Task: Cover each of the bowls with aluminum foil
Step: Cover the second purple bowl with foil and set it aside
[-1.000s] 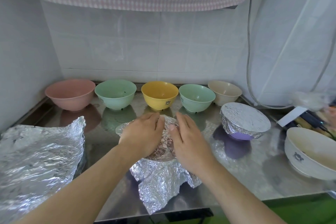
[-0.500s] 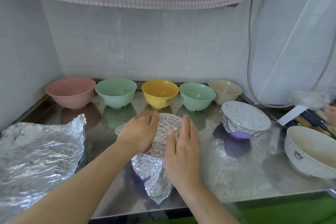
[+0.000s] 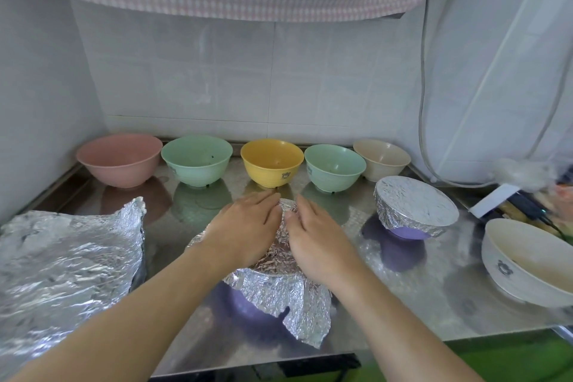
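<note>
5 bowls [image 3: 272, 161] lining the back wall, foil heap [image 3: 71, 260] left, bare counter [image 3: 403, 298] front right

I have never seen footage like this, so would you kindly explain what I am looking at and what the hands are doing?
There is no machine here: a person wears a camera on the head, looking down at their own arms. The left hand and right hand press flat on a foil sheet laid over a purple bowl on a steel counter. To the right stands a bowl already wrapped. Five uncovered bowls line the back wall: pink, green, yellow, green, beige. Spare foil lies at the left, a white bowl at the right.
</note>
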### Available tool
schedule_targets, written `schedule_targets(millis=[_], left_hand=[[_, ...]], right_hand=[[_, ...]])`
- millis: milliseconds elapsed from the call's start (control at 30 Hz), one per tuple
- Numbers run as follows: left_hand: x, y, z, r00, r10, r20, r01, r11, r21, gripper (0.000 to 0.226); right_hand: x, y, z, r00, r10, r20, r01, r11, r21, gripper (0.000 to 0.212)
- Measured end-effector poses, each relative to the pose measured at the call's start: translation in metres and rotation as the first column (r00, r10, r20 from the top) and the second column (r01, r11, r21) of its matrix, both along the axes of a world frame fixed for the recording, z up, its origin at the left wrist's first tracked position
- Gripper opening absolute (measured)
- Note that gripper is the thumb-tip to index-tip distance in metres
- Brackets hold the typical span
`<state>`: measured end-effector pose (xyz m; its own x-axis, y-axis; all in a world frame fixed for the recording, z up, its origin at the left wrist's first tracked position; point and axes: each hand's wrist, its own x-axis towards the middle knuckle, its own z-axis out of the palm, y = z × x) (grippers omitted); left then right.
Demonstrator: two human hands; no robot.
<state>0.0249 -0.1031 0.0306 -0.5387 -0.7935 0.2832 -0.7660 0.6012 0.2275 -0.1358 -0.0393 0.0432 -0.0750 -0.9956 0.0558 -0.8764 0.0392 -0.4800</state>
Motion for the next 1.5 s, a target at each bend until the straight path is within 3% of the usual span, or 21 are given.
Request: schedule_targets(millis=[67,200,300,433,500,567,600,700,800,967,1167,1233,1333,1500], left_hand=[[0.002,-0.005,-0.008,0.996,-0.034,0.085,0.025,0.994,0.11,0.051],[-0.002,-0.001,-0.001,0.984,0.045,-0.172,-0.036,0.998,0.055,0.045],[-0.002,0.003,0.0,0.961,0.09,-0.261,-0.054,0.988,0.141,0.041],[0.001,0.003,-0.005,0.963,0.135,-0.232,-0.103,0.984,0.145,0.034],[0.001,0.006,-0.007,0.963,0.157,-0.22,-0.1,0.963,0.251,0.018],[0.001,0.001,-0.012,0.962,0.136,-0.239,-0.075,0.966,0.248,0.007],[0.0,0.002,-0.014,0.953,0.149,-0.264,-0.084,0.967,0.241,0.011],[0.002,0.012,-0.01,0.932,0.194,-0.305,-0.136,0.97,0.199,0.055],[0.008,0.023,-0.011,0.862,0.235,-0.449,-0.122,0.956,0.265,0.045],[0.012,0.032,-0.011,0.824,0.247,-0.51,-0.124,0.957,0.264,0.041],[0.014,0.034,-0.002,0.912,0.151,-0.382,-0.103,0.984,0.143,0.052],[0.016,0.025,0.001,0.976,0.017,-0.215,-0.015,1.0,0.011,0.047],[0.013,0.003,-0.01,0.995,-0.097,0.022,0.098,0.995,-0.036,0.037],[0.009,0.006,-0.011,0.996,-0.088,-0.033,0.09,0.995,0.051,0.041]], right_hand=[[0.005,-0.002,-0.005,0.995,-0.094,0.023,0.095,0.994,-0.047,0.051],[-0.001,0.0,-0.007,1.0,-0.015,0.012,0.015,1.0,0.006,0.062],[-0.008,-0.003,-0.001,0.988,-0.016,0.156,0.014,1.0,0.012,0.051],[-0.003,0.003,-0.006,0.998,-0.026,0.058,0.03,0.996,-0.078,0.06],[0.009,0.012,-0.011,0.994,-0.105,0.006,0.104,0.983,-0.153,0.066],[0.019,0.019,-0.018,0.989,-0.141,-0.052,0.129,0.974,-0.186,0.076],[0.021,0.021,-0.02,0.989,-0.139,-0.055,0.127,0.976,-0.178,0.078],[0.016,0.018,-0.022,0.995,-0.104,-0.003,0.102,0.98,-0.169,0.075],[0.01,0.016,-0.021,0.998,-0.063,0.008,0.063,0.988,-0.144,0.071],[0.005,0.015,-0.02,1.0,-0.008,0.026,0.012,0.988,-0.153,0.068],[-0.003,0.013,-0.01,0.997,0.077,-0.025,-0.079,0.993,-0.085,0.069],[-0.006,0.012,-0.005,0.992,0.115,-0.045,-0.118,0.991,-0.064,0.067],[-0.011,0.006,0.006,0.988,0.143,-0.058,-0.144,0.99,-0.003,0.062],[-0.001,-0.013,0.005,0.992,0.107,-0.067,-0.109,0.993,-0.037,0.056]])
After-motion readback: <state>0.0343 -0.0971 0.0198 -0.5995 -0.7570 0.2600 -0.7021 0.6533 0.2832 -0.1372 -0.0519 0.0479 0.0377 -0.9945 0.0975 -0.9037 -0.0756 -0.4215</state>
